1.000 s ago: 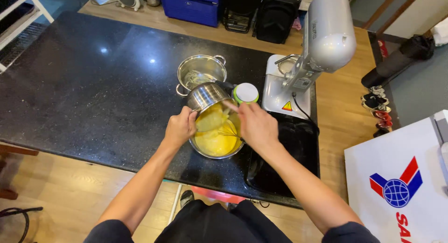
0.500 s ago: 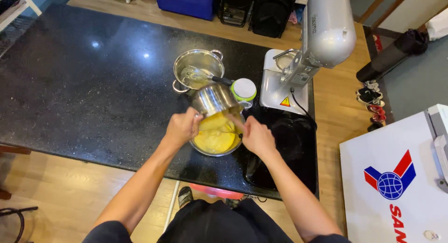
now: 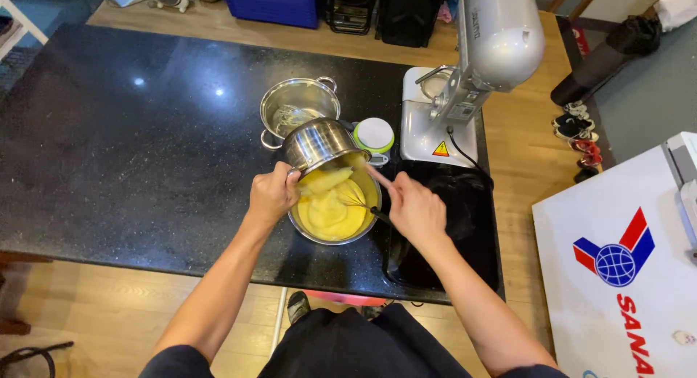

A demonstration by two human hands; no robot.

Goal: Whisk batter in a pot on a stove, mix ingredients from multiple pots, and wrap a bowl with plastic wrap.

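My left hand (image 3: 272,195) has its grip closed on the rim of a small steel pot (image 3: 317,143), tipped so yellow batter (image 3: 330,207) runs into the bowl (image 3: 312,229) on the black worktop (image 3: 131,145). My right hand (image 3: 415,209) has its grip wrapped around a whisk (image 3: 359,202) in the batter. Behind stand another pot (image 3: 298,106) and a mixer (image 3: 472,66).
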